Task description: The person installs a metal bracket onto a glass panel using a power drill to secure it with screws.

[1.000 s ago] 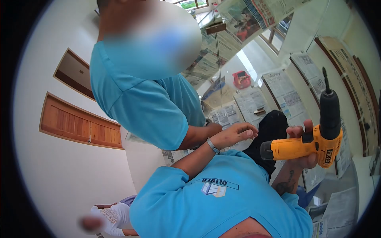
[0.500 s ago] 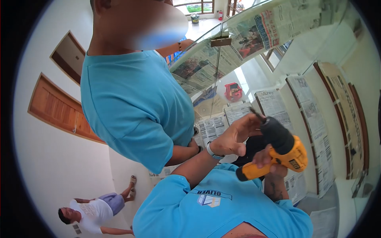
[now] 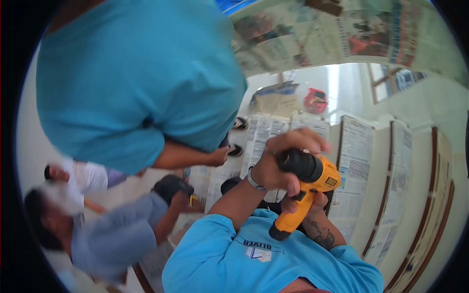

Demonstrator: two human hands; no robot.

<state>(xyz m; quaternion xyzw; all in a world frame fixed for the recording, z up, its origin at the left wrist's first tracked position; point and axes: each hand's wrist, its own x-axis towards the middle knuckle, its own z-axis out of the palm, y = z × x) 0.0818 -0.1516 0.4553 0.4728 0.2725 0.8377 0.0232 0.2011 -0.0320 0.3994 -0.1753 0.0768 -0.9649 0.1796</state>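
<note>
The yellow-and-black cordless drill (image 3: 322,177) sits at chest height, between both hands. The left hand (image 3: 278,163) is closed over the black chuck (image 3: 299,163), apparently to stop it turning. The right hand (image 3: 317,200) is clamped round the handle and carries the weight.

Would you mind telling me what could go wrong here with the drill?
1. The left hand wraps the black front end of the drill while the right hand grips its handle: a pressed trigger might spin it against that hand.
2. A co-worker in a blue shirt stands very close and might get bumped.
</note>
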